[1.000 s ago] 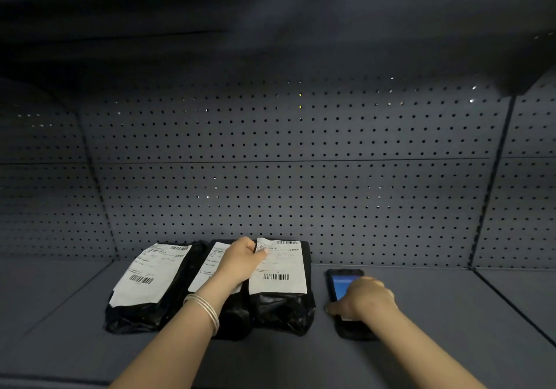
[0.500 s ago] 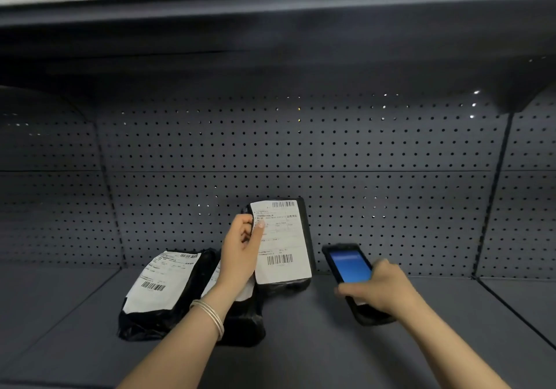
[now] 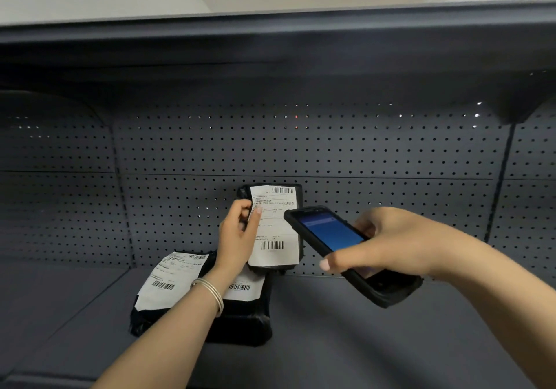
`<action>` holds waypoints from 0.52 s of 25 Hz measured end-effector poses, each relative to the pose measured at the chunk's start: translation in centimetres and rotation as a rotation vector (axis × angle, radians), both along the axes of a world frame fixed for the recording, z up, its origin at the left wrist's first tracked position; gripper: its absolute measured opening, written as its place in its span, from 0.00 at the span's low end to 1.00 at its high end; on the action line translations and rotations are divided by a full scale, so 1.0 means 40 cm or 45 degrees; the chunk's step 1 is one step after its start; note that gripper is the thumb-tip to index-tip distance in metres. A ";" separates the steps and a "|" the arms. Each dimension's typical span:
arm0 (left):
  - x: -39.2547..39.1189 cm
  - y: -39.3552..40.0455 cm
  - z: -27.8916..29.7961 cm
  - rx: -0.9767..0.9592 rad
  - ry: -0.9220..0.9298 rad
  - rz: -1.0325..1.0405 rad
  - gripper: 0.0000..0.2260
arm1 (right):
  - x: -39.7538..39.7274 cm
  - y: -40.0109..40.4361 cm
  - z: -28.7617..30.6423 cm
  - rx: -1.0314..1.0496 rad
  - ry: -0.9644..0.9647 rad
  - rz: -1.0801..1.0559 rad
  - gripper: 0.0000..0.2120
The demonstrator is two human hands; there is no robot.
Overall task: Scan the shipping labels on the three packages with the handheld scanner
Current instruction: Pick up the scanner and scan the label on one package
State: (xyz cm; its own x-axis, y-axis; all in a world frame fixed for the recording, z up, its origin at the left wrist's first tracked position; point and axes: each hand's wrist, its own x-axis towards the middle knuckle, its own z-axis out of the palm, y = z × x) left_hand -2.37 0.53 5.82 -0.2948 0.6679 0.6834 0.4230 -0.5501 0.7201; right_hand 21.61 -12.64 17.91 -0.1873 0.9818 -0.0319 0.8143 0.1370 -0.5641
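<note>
i'm watching the left hand (image 3: 237, 238) gripping the raised black package (image 3: 272, 226) by its left edge, thumb lying across the white shipping label (image 3: 274, 223) and the other fingers curled behind the bag, so the package is standing upright above the shelf (image 3: 376, 343) with its label facing me. the left forearm is reaching up from the lower left, wrist bent back a little, with thin bangles (image 3: 210, 294) sitting around it. the right hand (image 3: 391, 241) is closing around the black handheld scanner (image 3: 346, 250), thumb pressing along its near side and fingers wrapping the far side; the right arm is coming in from the lower right. the scanner is tilting, its top end pointing up and left at the held label and just overlapping the label's right edge from my view, its blue screen lit and facing up. two more black packages are lying flat on the shelf below the left wrist: the left package (image 3: 162, 292) showing its label and barcode fully, the middle package (image 3: 243, 313) partly hidden behind the forearm. the perforated back panel (image 3: 391, 154) is standing behind everything.
</note>
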 end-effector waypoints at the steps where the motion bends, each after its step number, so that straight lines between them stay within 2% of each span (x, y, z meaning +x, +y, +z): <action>1: -0.001 -0.001 0.000 0.002 -0.007 0.011 0.02 | -0.002 -0.008 0.006 -0.001 -0.018 0.013 0.27; 4: 0.001 -0.008 0.002 0.014 -0.030 -0.001 0.02 | -0.005 -0.015 0.012 0.003 -0.023 0.028 0.24; 13: -0.002 -0.017 0.000 0.019 0.011 -0.003 0.09 | 0.003 -0.004 0.006 0.020 -0.050 -0.001 0.28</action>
State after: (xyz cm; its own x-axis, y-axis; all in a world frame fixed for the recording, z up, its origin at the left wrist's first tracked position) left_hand -2.43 -0.14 5.81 -0.2874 0.6584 0.6956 0.4276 -0.5617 0.7083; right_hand 21.73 -12.80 18.16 -0.1855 0.9824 -0.0238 0.8359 0.1450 -0.5294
